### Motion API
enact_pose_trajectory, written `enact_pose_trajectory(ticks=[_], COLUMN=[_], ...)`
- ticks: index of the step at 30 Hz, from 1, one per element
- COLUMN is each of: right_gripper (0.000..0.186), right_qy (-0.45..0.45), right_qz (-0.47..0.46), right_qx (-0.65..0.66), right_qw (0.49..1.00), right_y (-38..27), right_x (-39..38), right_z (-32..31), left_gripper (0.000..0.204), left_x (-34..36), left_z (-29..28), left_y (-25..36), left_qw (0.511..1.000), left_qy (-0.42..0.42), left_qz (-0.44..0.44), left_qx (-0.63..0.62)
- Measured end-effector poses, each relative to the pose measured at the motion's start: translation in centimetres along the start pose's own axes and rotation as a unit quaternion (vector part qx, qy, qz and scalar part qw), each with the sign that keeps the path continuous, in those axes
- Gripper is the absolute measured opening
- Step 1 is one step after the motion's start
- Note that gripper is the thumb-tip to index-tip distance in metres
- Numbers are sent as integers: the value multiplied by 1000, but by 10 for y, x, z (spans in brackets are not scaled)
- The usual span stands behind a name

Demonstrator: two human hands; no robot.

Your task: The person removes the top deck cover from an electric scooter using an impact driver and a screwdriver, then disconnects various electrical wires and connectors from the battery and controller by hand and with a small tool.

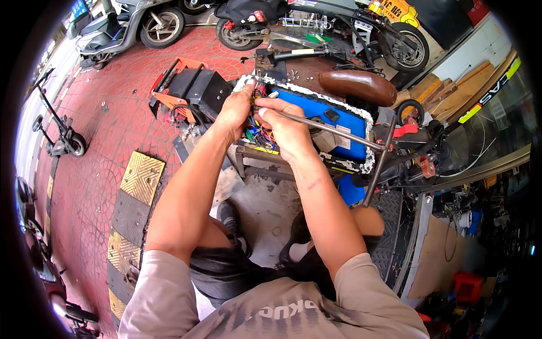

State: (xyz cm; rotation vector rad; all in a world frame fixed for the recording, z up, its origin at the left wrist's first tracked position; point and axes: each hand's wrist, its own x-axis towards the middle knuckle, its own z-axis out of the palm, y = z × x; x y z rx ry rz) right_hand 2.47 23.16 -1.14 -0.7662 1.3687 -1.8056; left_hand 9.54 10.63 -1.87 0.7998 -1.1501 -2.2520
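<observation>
Both my hands meet over the left end of an open scooter deck with a rough white rim (368, 118). My left hand (234, 110) is closed, its thumb against the rim side, at a bundle of thin wires. My right hand (287, 129) pinches at the same wires; the exact piece between the fingertips is hidden. Loose coloured wires (258, 135) spill below the fingers. Right of them a blue battery pack (353, 146) fills the deck. Across it runs a brown metal stem (333, 131) with a crossbar (380, 164), its near end by my right hand.
A black box (206, 93) with an orange frame (169, 101) stands left of the deck. Behind are a brown saddle (358, 86) and parked scooters (161, 25). A yellow-black ramp (141, 178) lies at left. Wood pieces (435, 90) and a glass door frame (491, 152) stand at right.
</observation>
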Motion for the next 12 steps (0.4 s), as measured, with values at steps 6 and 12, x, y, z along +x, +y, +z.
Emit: enact_pose_trajectory(ticks=[6, 12], right_gripper=[26, 53], right_qy=[21, 62], right_qz=[96, 70], right_qx=[-53, -234], right_qw=[994, 968], right_y=[-27, -43], right_x=[6, 25], right_z=[9, 15], left_gripper=[40, 45], left_x=[-6, -16], left_z=[-7, -1], left_y=[6, 13], left_qw=[999, 999], left_qy=[-20, -2], left_qz=[-21, -34], left_qx=[-35, -34])
